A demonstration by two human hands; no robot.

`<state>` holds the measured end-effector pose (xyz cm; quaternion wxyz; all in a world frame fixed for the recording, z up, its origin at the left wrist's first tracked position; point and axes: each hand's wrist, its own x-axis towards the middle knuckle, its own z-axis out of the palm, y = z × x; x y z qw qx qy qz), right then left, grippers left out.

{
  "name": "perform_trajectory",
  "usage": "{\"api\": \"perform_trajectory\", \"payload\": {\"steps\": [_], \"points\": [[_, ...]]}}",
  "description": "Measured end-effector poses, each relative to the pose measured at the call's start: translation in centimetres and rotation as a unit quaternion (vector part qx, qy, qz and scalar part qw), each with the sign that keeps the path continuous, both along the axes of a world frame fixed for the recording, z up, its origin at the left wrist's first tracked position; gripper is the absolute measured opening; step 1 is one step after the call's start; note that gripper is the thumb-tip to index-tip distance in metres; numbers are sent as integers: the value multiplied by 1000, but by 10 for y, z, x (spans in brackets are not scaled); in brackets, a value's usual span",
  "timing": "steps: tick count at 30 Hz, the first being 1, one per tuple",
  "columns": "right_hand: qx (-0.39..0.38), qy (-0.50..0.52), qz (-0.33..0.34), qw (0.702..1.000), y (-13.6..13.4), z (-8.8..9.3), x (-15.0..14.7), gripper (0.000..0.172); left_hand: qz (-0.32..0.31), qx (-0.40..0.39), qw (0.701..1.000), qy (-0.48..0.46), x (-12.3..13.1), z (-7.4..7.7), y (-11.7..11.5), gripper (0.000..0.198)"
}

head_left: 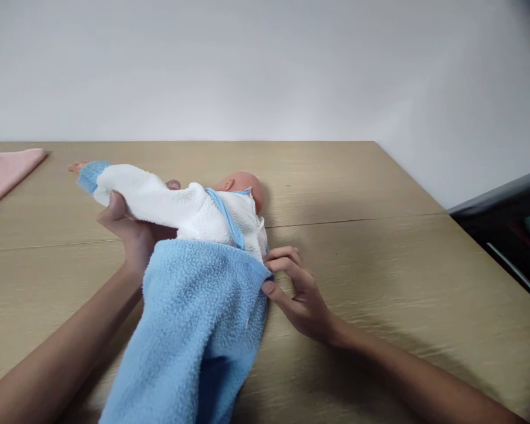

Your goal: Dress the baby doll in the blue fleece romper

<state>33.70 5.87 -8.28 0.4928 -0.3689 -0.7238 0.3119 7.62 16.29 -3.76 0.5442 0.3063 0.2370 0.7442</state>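
A baby doll (242, 182) lies on the table, its head pointing away from me. It wears a white fleece top (150, 194) with blue trim and a blue cuff, and fleecy light-blue trousers (198, 294). My left hand (135, 232) is wrapped round the doll's white sleeve, thumb on top and the other fingers mostly hidden beneath. At the right side of the waist, my right hand (298, 294) pinches the edge of the trousers between thumb and fingers. The doll's face is turned away, and the lower trouser legs run out of view.
A pink cloth (9, 174) lies at the far left of the wooden table (380, 265). Behind stands a pale wall (229, 70). A dark-framed object (507, 224), perhaps a chair, is beyond the table's right edge.
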Motion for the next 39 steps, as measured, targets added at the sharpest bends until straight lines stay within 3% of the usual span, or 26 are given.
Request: {"api": "perform_trajectory", "payload": {"steps": [2,6,11,18,25,27,30,34,39], "points": [[-22,30,-6,999,-1,2,-3,13,-2,13,1000,2,1,1,-1,44],[-58,85,-5,995,0,11,-8,36,17,25,1000,-6,3,2,-1,44],[7,37,18,999,9,11,-11,14,16,6,1000,-14,5,2,-1,48],[35,69,58,995,11,3,-8,14,24,20,998,-54,8,3,6,39],[-124,142,38,981,1,6,-14,9,30,13,999,-37,8,3,2,38],[-137,130,40,981,0,8,-14,9,28,9,999,-32,8,4,0,39],[-100,88,26,991,1,7,-12,7,24,-6,999,-24,7,4,-2,42],[8,24,24,999,4,2,-9,26,21,-23,999,-17,7,2,-1,52],[64,16,16,998,7,2,-11,26,25,12,999,-47,8,2,2,39]]}}
